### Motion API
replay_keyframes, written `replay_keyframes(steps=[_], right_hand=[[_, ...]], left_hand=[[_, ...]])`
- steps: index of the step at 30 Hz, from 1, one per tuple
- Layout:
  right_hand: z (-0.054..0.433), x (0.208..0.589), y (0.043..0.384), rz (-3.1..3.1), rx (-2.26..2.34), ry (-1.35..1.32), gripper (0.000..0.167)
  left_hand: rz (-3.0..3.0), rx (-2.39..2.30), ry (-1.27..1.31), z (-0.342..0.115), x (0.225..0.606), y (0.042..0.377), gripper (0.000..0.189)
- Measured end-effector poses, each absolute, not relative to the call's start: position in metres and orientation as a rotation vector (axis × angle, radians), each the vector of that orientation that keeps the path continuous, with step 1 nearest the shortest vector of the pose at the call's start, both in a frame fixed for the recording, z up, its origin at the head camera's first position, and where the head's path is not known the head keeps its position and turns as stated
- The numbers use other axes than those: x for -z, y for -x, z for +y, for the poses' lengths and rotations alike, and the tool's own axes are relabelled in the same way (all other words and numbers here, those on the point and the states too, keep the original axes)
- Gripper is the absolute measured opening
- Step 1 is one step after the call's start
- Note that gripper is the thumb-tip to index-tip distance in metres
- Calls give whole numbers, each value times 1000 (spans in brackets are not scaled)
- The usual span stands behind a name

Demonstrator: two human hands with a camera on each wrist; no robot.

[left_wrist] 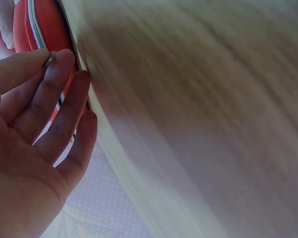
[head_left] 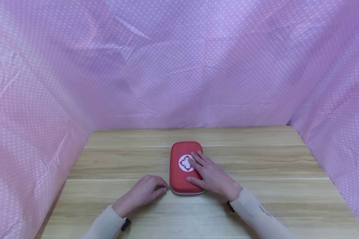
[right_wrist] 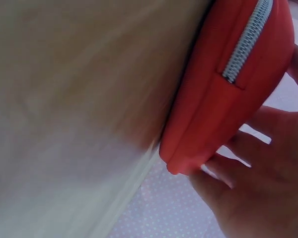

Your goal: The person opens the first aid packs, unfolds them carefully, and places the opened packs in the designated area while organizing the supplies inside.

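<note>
A red zippered first aid case (head_left: 179, 182) lies flat on the wooden table, a white cross emblem (head_left: 183, 162) on its lid. At its near left corner my left hand (head_left: 143, 192) pinches the small metal zipper pull (left_wrist: 48, 60) between thumb and index finger; the other fingers lie along the table edge in the left wrist view. My right hand (head_left: 212, 176) rests over the lid's right side, fingers spread and partly covering the emblem. In the right wrist view, silver zipper teeth (right_wrist: 247, 42) run along the case's side and stop at a stitched red section.
The light wood table (head_left: 122, 149) extends to both sides of the case. Pink polka-dot cloth (head_left: 179, 66) hangs behind the table and along its left and right sides. Dark straps (head_left: 125, 224) show under both pale sleeves.
</note>
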State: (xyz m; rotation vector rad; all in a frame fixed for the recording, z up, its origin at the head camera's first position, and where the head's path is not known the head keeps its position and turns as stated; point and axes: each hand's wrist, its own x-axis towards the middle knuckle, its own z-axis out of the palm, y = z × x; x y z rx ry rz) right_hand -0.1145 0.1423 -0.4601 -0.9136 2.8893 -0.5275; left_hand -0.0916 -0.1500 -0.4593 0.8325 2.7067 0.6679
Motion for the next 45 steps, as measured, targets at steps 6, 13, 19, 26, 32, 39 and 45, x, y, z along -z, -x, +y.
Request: replay_keyframes(steps=[6, 13, 19, 26, 32, 39, 45], right_hand=[[138, 457, 118, 3079, 456, 1104, 61], [126, 439, 151, 2989, 544, 1331, 44], [119, 443, 174, 2782, 541, 1294, 57], [121, 451, 181, 2843, 407, 1098, 63], [134, 453, 173, 2911, 377, 1075, 70], [158, 453, 154, 2908, 412, 1097, 78], [177, 453, 141, 2863, 470, 1091, 82]], left_hand=[[2770, -661, -780, -151, 463, 94, 8], [2836, -669, -769, -153, 463, 106, 7], [2856, -699, -704, -154, 464, 118, 8], [2893, -721, -660, -156, 468, 132, 8], [2919, -768, -634, -152, 469, 139, 8], [2939, -787, -621, -142, 470, 143, 7], [2941, -787, -641, -136, 472, 147, 7]])
